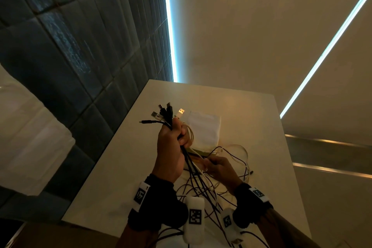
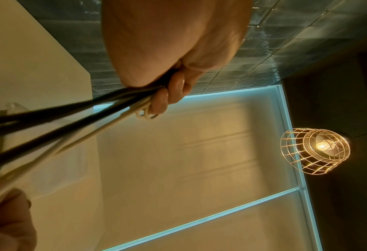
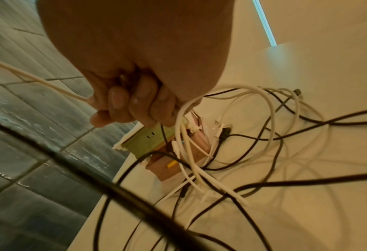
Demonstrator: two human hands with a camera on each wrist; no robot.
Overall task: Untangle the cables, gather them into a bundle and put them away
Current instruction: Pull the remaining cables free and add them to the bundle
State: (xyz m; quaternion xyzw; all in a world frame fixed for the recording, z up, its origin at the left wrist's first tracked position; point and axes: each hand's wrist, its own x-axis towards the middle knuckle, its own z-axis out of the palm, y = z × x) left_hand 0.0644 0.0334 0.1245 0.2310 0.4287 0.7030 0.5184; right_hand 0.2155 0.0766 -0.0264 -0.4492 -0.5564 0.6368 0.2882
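Note:
My left hand (image 1: 173,139) is raised above the table and grips a bundle of black and white cables (image 1: 167,115), their USB plugs fanned out above the fist. In the left wrist view the fingers (image 2: 173,91) curl round the strands (image 2: 70,122). Lower and to the right, my right hand (image 1: 216,167) holds a white cable (image 3: 49,84) in curled fingers (image 3: 122,105). Loose black and white cable loops (image 3: 253,152) trail from both hands onto the table (image 1: 251,110).
A white cloth pouch (image 1: 203,127) lies on the table behind my hands. Small green and pink boxes (image 3: 156,141) sit under the loops. The table's left edge borders a dark tiled wall (image 1: 70,56). A caged lamp (image 2: 315,151) hangs overhead.

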